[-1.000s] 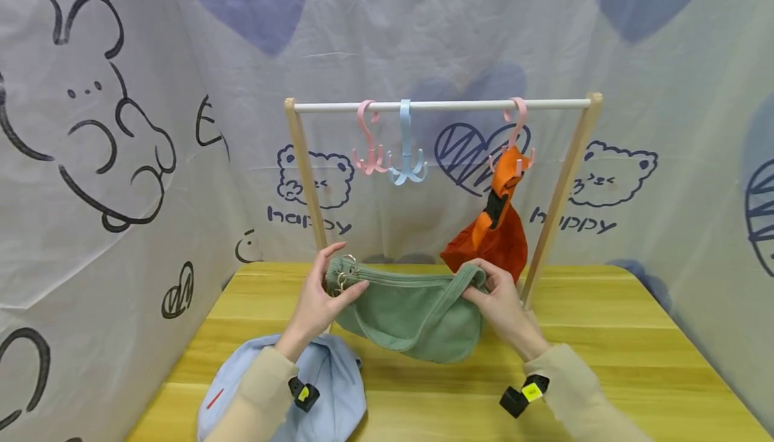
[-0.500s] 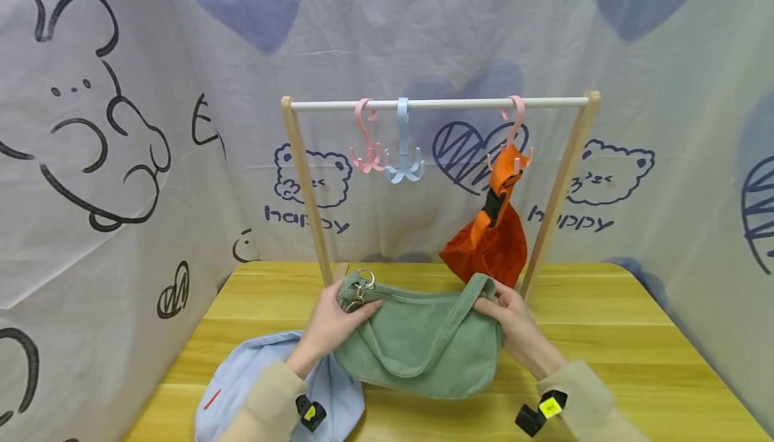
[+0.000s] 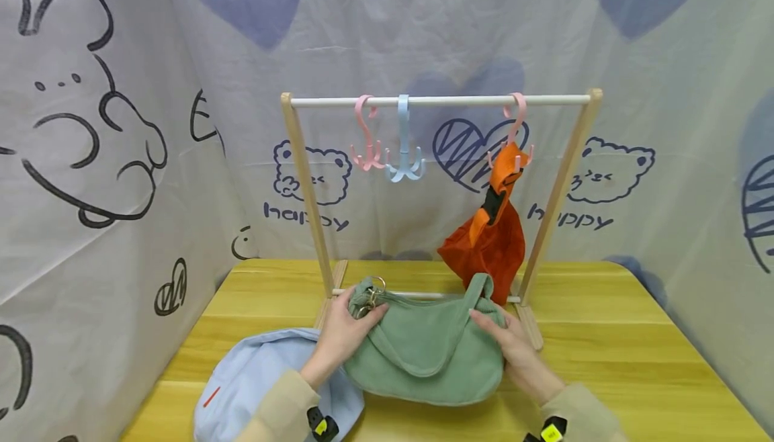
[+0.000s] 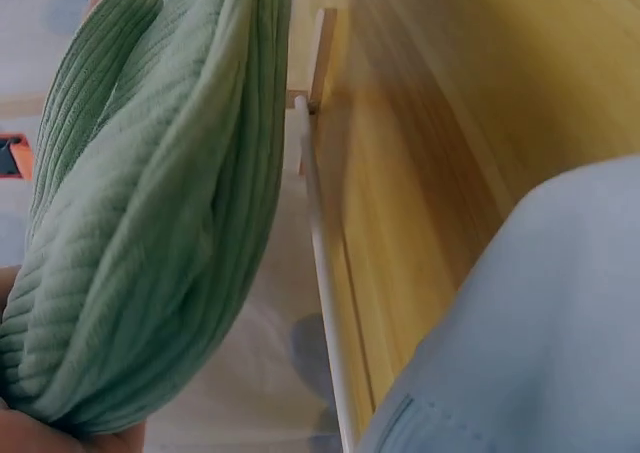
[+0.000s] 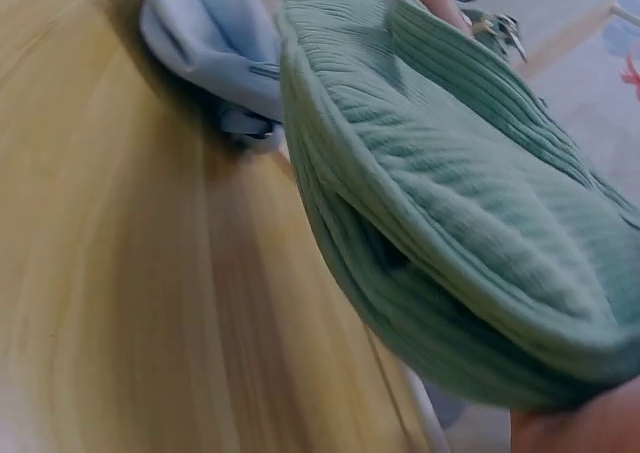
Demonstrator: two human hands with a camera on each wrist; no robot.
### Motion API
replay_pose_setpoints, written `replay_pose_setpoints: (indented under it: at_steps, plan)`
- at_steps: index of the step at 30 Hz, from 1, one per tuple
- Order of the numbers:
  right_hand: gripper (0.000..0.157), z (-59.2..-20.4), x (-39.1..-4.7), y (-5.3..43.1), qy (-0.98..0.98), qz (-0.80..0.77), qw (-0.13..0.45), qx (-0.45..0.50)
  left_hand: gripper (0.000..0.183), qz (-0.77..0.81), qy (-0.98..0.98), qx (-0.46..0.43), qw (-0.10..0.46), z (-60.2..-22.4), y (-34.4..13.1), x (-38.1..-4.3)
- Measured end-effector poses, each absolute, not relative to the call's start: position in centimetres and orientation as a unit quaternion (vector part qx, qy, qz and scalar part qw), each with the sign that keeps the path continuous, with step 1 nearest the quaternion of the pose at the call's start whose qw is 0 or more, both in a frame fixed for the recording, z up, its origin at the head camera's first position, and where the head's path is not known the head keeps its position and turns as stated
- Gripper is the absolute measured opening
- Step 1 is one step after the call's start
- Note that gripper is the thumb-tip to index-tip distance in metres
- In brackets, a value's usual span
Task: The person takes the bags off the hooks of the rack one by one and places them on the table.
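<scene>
1. The green bag (image 3: 429,361) was at the lower middle of the frame, in front of the rack (image 3: 438,101) and over the tabletop (image 3: 635,348).
2. The left hand (image 3: 346,326) held the bag's left end. Its grip was tight on the cloth, with the thumb in front, near the shiny metal rings (image 3: 378,286).
3. The right hand (image 3: 514,344) held the other end, by the strap. Its grip pinched the cloth too, thumb in front.
4. A pale blue bag (image 3: 260,375) lay at the lower left of the frame. It had a thin red tag (image 3: 212,397), and any words on it were too small to read.
5. The word "happy" (image 3: 305,215) was on the back cloth, left of the middle of the frame. A second "happy" (image 3: 570,217) was on the right, partly behind the rack's leg.
6. A mark like a big letter E (image 3: 203,116) was on the cloth at the upper left.
7. Each wrist wore a black box with a yellow label (image 3: 551,432). I could not read them.
8. An orange bag (image 3: 492,240) hung from a pink hook (image 3: 518,116), right of the middle. A blue hook (image 3: 404,140) and another pink hook (image 3: 365,136) hung at the upper middle.
</scene>
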State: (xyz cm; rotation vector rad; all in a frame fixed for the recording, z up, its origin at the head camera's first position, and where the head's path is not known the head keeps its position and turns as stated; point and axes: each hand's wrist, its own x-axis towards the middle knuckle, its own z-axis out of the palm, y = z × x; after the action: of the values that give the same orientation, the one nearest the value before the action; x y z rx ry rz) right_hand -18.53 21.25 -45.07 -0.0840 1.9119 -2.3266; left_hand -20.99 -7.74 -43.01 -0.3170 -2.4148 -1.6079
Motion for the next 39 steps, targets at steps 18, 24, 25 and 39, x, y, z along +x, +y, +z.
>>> replay_pose_setpoints:
  at_steps: [18,24,25,39]
  plan:
    - [0.044,-47.3,-18.1,21.9,0.668,-0.729,0.082,0.122,0.056,-0.449,-0.876,-0.173,0.004,-44.3,-7.9,-20.2]
    - [0.046,-48.3,-18.1,22.3,0.688,-0.709,0.094,0.124,0.068,-0.368,-0.907,-0.205,-0.004,-44.5,-8.6,-19.7]
    - [0.046,-48.4,-18.1,22.3,0.691,-0.706,0.093,0.125,0.070,-0.354,-0.911,-0.209,-0.007,-44.5,-8.7,-19.5]
    - [0.053,-49.3,-18.3,23.5,0.786,-0.604,0.081,0.109,0.067,-0.206,-0.952,-0.225,-0.039,-42.9,-11.0,-17.6]
